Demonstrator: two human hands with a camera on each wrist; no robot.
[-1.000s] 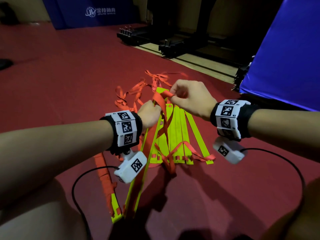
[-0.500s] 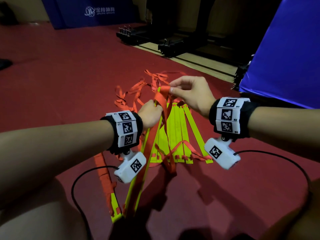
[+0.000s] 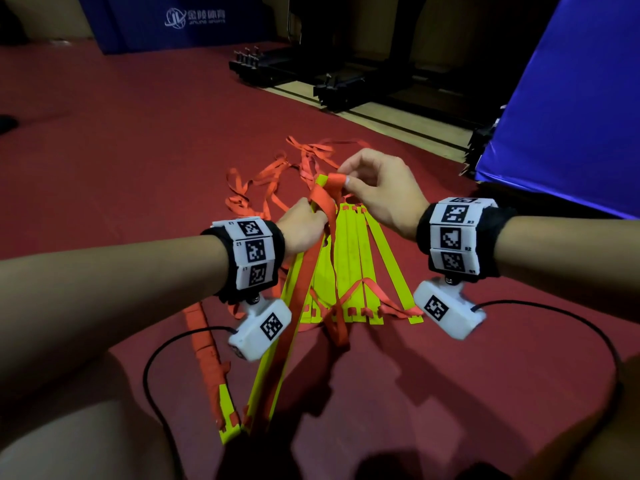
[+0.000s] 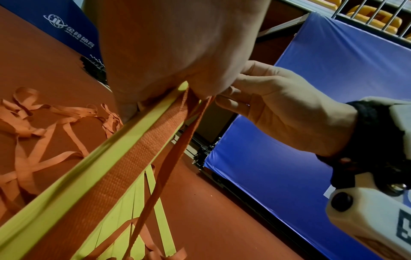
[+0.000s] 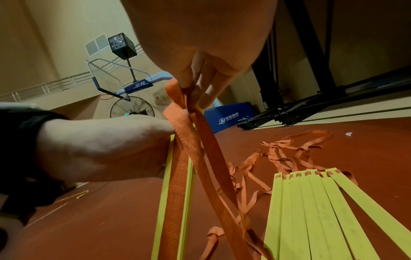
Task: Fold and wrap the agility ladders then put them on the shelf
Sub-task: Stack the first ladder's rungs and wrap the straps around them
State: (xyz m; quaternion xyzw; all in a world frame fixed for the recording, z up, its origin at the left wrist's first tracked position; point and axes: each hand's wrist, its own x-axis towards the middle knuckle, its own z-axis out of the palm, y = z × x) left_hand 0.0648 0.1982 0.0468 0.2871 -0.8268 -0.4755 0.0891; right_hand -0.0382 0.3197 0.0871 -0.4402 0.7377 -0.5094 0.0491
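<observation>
Right hand (image 5: 200, 82): orange strap (image 5: 189, 140) pinched at its top fold by the fingertips.
Left hand (image 5: 100, 146): bundle of yellow rungs (image 5: 165, 193) gripped, strap laid along it.
Floor (image 5: 367, 140): loose yellow rungs (image 5: 315, 211) fanned flat; loose orange webbing (image 5: 289, 149) tangled beyond them.

Left hand (image 3: 304, 227) seemingly clenched, right hand (image 3: 377, 195) pinching, both raised.

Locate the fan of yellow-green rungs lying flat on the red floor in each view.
Head: yellow-green rungs at centre, below both hands.
Left wrist: bottom centre, behind the held strap.
Right wrist: lower right.
Shared landmark: the blue mat with white logo.
</observation>
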